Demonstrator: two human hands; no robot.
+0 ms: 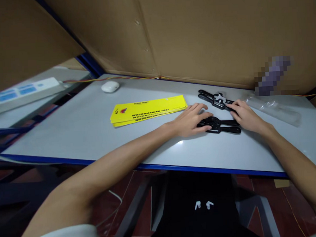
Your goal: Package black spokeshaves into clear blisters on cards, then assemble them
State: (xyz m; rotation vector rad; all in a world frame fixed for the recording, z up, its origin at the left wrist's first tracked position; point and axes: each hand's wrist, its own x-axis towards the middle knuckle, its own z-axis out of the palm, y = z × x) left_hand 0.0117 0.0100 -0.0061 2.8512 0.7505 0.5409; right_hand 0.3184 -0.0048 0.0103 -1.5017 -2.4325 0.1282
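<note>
Two black spokeshaves lie side by side on the white table, their right handles in plain view. My left hand is over their left ends, fingers spread and touching or just above them; the left handles are mostly hidden under it. Farther back is another pair of black spokeshaves with a grey-silver plate on top, slightly slanted. My right hand has its fingers closed around the right handle end of this back pair. Its palm side is hidden from me.
Several yellow printed cards are stacked left of my left hand. A clear plastic sleeve lies at the right. A white rounded case sits at the back left, a power strip on the neighbouring table. A cardboard wall borders the back.
</note>
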